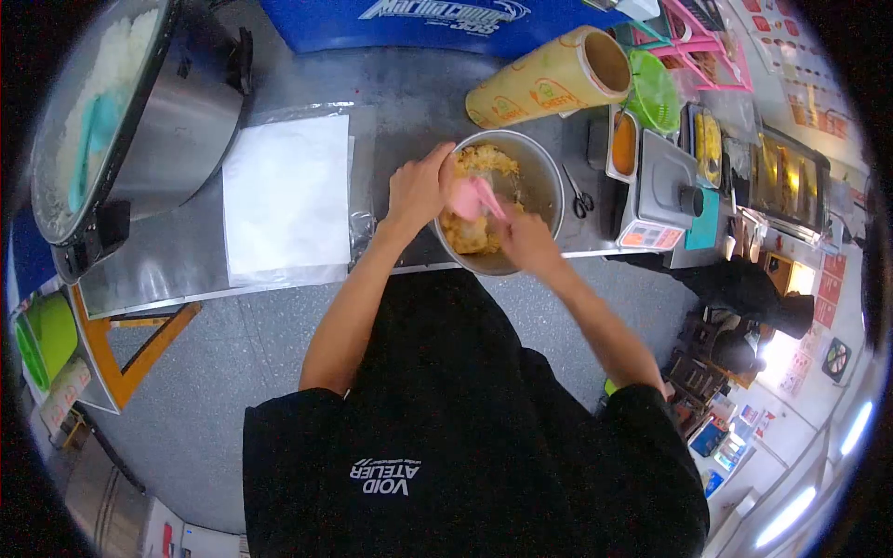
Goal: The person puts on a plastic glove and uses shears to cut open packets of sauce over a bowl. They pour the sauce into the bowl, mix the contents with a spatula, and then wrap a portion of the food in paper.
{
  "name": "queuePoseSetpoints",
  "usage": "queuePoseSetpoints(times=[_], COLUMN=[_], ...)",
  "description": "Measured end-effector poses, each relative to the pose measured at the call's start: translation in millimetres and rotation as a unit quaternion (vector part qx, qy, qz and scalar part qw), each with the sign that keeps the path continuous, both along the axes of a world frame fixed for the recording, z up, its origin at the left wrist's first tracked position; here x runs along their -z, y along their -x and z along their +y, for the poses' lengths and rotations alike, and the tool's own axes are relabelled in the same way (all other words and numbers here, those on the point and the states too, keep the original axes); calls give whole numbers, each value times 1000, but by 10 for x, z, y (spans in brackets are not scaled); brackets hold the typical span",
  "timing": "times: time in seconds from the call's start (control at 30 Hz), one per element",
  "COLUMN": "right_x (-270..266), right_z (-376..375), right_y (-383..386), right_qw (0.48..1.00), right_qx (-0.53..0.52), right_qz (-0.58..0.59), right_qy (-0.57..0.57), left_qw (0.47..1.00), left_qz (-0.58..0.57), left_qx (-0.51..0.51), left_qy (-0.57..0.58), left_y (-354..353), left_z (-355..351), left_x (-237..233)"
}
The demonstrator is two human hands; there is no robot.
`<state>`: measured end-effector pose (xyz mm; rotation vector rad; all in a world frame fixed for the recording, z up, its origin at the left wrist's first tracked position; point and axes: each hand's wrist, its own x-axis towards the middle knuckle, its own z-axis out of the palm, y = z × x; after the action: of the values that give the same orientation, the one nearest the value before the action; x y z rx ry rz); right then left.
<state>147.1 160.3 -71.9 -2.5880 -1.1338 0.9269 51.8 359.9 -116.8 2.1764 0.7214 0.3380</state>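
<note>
A round metal bowl stands at the front edge of the steel counter, holding a yellow-orange rice mixture. My left hand grips the bowl's left rim, its fingers reaching over the edge. In my right hand is a pink rice paddle, held by its handle. The paddle's blade is down in the bowl over the rice, slightly blurred. Part of the mixture is hidden beneath the paddle and my right hand.
White sheets lie left of the bowl, beside a large rice cooker with a teal paddle. A plastic-wrap roll lies behind. Scissors, a sauce container and a scale sit to the right.
</note>
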Motion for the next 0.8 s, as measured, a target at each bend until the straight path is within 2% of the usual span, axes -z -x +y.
queuePoseSetpoints(times=[0.07,0.1,0.2,0.23,0.3,0.33,0.37,0.47,0.53,0.6,0.67,0.73,0.77,0.8], right_x=[-465,-565,-797,-634,-136,-89,-149,-798,-501,-32,-307,-668,-838,-611], right_z=[100,32,-113,-216,-170,-93,-51,28,-132,-179,43,48,49,29], right_y=[252,178,-174,-260,-301,-246,-290,-451,-515,-372,-439,-472,-504,-512], right_qw=[991,989,998,995,989,984,975,980,964,960,974,982,987,985], right_qx=[-42,-49,-36,-96,-124,-136,-141,-109,-189,-192,-123,-59,-119,-130], right_qz=[-126,-98,-20,8,-57,-89,-119,-103,-129,-174,-143,-109,-32,-48], right_qy=[33,104,48,34,57,71,122,129,138,102,124,145,106,98], left_qw=[998,998,997,997,997,997,997,997,997,995,991,992,993,994], left_qz=[-43,-43,-36,-30,-20,-16,-13,-27,-8,22,60,33,17,17], left_qx=[5,11,27,28,49,65,71,70,68,95,105,106,104,98], left_qy=[35,40,57,59,50,45,38,36,24,33,56,57,52,51], left_y=[15,16,10,2,-12,2,-17,-60,-111,-130,-166,-137,-169,-195], left_z=[38,58,74,73,92,105,121,136,164,120,195,165,209,244], left_x=[64,54,52,67,69,59,54,125,105,7,-145,-56,-20,-12])
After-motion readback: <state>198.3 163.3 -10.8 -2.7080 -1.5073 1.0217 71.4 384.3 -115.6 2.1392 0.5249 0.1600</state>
